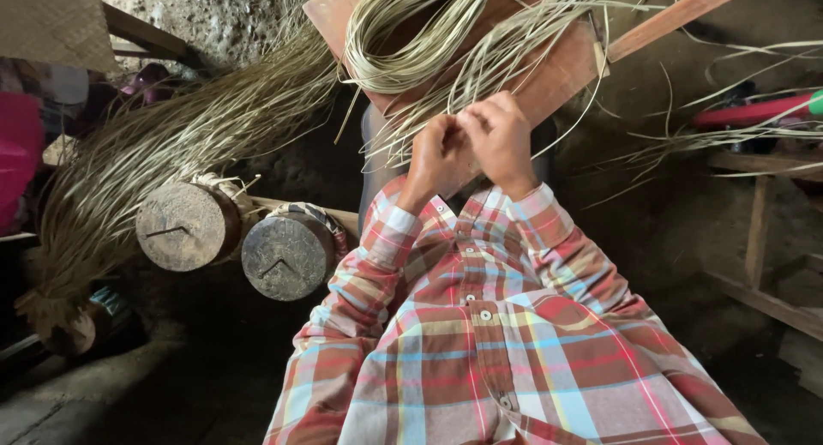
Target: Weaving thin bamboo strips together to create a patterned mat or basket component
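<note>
Reed strips (446, 63), pale and thin, lying in a loose coil and spreading fan across the reddish wooden board (557, 76), which serves as landmark for this entry. Strand ends trail off the board's near edge toward both hands; which single strands are gripped is too fine to make out.

Left hand (435, 153): at the near edge of the board, fingers curled narrow and pinched on the strips; fingertips hidden behind the knuckles.

Right hand (501, 136): touching the left hand, just beside it at the same edge, fingers folded tight on the strips; the grip itself is turned away from view.

Plaid shirt (489, 342): red, cream and blue checks, buttoned, filling the ground below the board; cut off by the bottom edge.

Dried grass bundle (146, 162): long pale sheaf left of the board, its bound butt end lost in shadow.

Two round log ends (184, 226) and (287, 256): below-left of the board, side by side and nearly touching, each with a bent metal staple in its face.

Wooden rail (677, 16): runs up-right from the board, cut off by the top edge.

Pink and green object (759, 111): far right of the board, behind stray strands; kind cannot be told.
</note>
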